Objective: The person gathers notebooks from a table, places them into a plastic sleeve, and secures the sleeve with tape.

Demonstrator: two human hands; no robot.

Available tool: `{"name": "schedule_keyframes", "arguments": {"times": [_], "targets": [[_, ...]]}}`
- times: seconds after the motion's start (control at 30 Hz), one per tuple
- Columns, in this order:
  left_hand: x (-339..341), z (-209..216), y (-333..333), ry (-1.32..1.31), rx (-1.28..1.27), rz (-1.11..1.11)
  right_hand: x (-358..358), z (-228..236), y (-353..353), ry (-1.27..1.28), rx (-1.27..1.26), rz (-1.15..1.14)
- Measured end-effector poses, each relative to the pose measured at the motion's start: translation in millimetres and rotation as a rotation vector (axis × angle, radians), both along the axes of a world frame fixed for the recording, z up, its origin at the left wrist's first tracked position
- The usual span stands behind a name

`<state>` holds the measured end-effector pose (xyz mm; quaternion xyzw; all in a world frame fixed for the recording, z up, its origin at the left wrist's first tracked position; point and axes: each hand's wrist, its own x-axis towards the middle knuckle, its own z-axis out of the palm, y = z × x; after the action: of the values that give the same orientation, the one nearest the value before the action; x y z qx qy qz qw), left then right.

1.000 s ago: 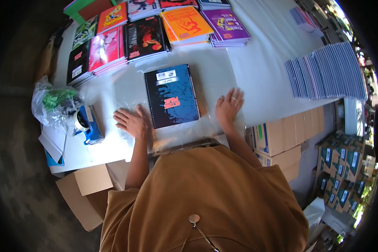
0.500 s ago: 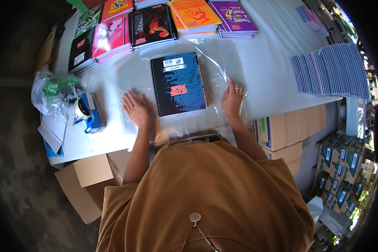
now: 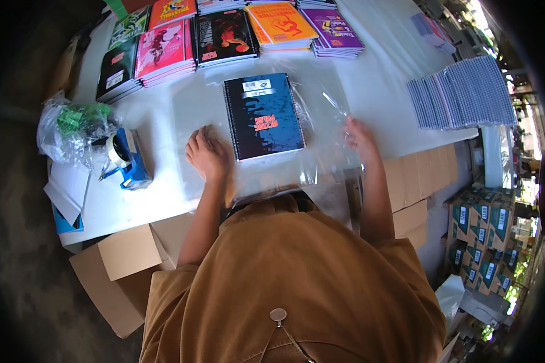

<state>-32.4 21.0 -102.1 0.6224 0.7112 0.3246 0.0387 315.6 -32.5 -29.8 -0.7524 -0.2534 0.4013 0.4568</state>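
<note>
A blue and black spiral notebook (image 3: 265,118) lies flat on a sheet of clear plastic film (image 3: 328,160) on the white-covered table. To its left, my left hand (image 3: 207,156) rests on the film, fingers loosely bent and a little apart, holding nothing. At the right side of the film is my right hand (image 3: 360,135), its thumb and fingers drawn together at the film's edge. Creases in the plastic shine near those fingertips.
Along the far side stand stacks of colourful notebooks (image 3: 224,37). A blue tape dispenser (image 3: 137,158) and a crumpled plastic bag (image 3: 72,130) sit at left. At right is a long stack of wrapped notebooks (image 3: 460,94). Cardboard boxes (image 3: 421,181) stand below the table.
My right hand has moved right and drawn its fingers in at the film's edge. My left hand has curled its fingers more and shifted slightly toward me. The notebook stays on the film.
</note>
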Motion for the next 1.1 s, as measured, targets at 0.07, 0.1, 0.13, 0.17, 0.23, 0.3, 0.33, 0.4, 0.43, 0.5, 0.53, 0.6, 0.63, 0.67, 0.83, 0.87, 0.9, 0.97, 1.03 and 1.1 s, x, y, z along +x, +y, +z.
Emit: {"name": "schedule_keyframes", "arguments": {"times": [0.07,0.1,0.13,0.17,0.23,0.3,0.33,0.4,0.43,0.5,0.53,0.6,0.63,0.67,0.83,0.87,0.9,0.97,1.03,1.1], "targets": [[-0.4,-0.6,-0.9,-0.017,0.016,0.004,1.4,-4.2,-25.0,0.058,-0.279,0.33],[0.6,-0.4,-1.6,-0.024,0.009,0.009,0.1,-2.0,-35.7,0.051,-0.287,0.333],[1.2,1.3,-2.0,-0.038,0.002,-0.005,-4.6,4.0,-45.8,0.097,-0.381,0.459],[-1.1,2.6,-2.7,-0.044,-0.003,-0.015,-10.2,7.8,-52.8,0.151,-0.47,0.59],[-5.0,2.8,-1.3,-0.073,0.003,-0.018,-15.6,17.3,-60.6,0.231,-0.406,0.55],[-11.9,4.8,-3.7,-0.102,0.016,-0.017,-14.8,23.3,-61.5,0.309,-0.339,0.513],[-13.8,9.8,-5.3,-0.655,-0.042,-0.01,-11.0,25.8,-61.5,0.62,-0.172,0.45],[-10.6,18.7,-18.3,-1.206,-0.087,0.008,-6.6,30.5,-58.9,0.929,-0.005,0.39],[-4.2,32.0,-33.1,-1.091,-0.014,0.031,-8.2,31.4,-56.9,1.101,0.035,0.322],[11.3,44.7,-75.0,-1.065,-0.03,0.006,-6.6,31.2,-52.7,1.271,0.061,0.268],[20.7,47.2,-97.8,-1.149,-0.12,-0.05,-4.4,24.3,-51.5,1.433,0.117,0.149],[44.8,57.9,-135.3,-1.461,-0.577,0.008,0.1,12.9,-45.7,1.605,0.153,0.054],[54.6,63.0,-139.6,-1.674,-0.85,0.059,2.2,8.8,-43.1,1.684,0.148,-0.016],[63.6,67.2,-144.0,-1.881,-1.129,0.11,5.0,5.5,-41.0,1.76,0.138,-0.088],[74.9,56.8,-111.4,-2.014,-0.783,0.234,30.5,-1.9,-43.8,1.745,-0.042,0.148],[66.1,48.4,-102.4,-1.996,-0.647,0.311,37.4,-3.0,-45.1,1.692,-0.094,0.247],[55.2,30.2,-97.3,-1.801,-0.505,0.353,40.6,-2.6,-45.5,1.697,-0.12,0.293],[34.6,17.4,-98.5,-1.5,-0.316,0.423,48.4,-5.2,-48.6,1.409,-0.196,0.473],[47.3,18.5,-111.7,-1.229,-0.17,0.328,56.4,-11.2,-53.4,1.147,-0.27,0.572],[59.6,26.9,-126.4,-0.918,-0.06,0.197,63.9,-17.3,-52.4,0.88,-0.311,0.654]]}}
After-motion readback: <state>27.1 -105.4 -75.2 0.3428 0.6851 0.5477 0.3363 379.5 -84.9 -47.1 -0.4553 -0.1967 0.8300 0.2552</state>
